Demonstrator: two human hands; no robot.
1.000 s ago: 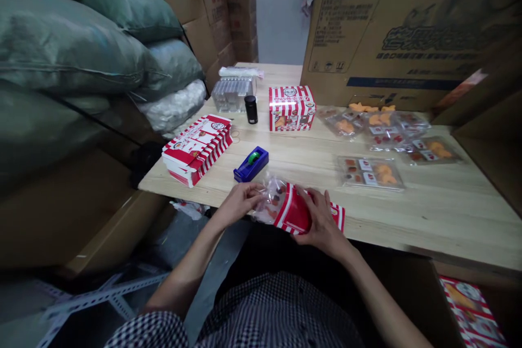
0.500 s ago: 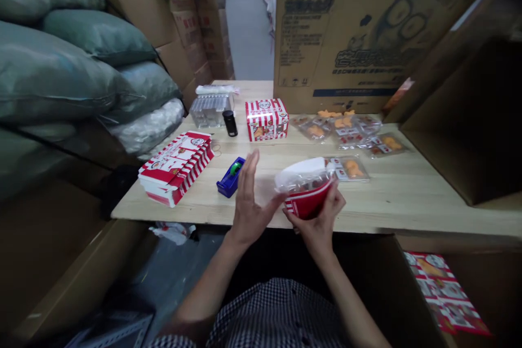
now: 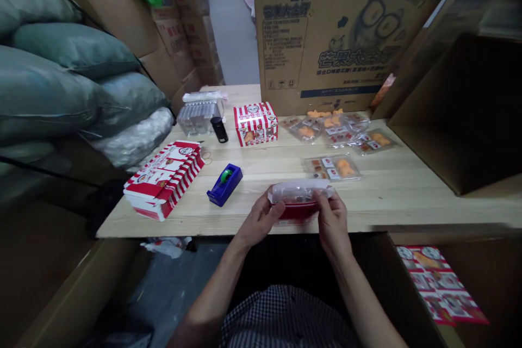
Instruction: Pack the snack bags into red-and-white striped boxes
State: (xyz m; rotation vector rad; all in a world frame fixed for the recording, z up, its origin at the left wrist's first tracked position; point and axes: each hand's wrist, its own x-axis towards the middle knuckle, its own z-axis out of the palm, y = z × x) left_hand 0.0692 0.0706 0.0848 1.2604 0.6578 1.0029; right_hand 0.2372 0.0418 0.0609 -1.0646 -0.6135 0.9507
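Note:
A red and white cardboard box [image 3: 299, 211] is held at the table's front edge, its white flap raised and clear plastic showing in its opening. My left hand [image 3: 261, 220] grips its left side, thumb on the front. On the right side, my right hand [image 3: 332, 217] holds it with the fingers at the opening. Just beyond lies a clear packet [image 3: 332, 167] with orange and brown pieces. A blue tape dispenser [image 3: 225, 185] with green tape stands to the left of my hands.
Flattened red-striped boxes [image 3: 163, 179] are stacked at left. Behind stand a striped box [image 3: 256, 124], a black cylinder [image 3: 219, 129] and clear plastic containers [image 3: 199, 117]. More clear packets [image 3: 326, 126] lie before a large carton [image 3: 318, 38]. An open carton [image 3: 460, 119] stands at right.
My left hand, open and apart from the box before, has closed on its left side. The box has turned level and come nearer to me. The camera view has shifted slightly.

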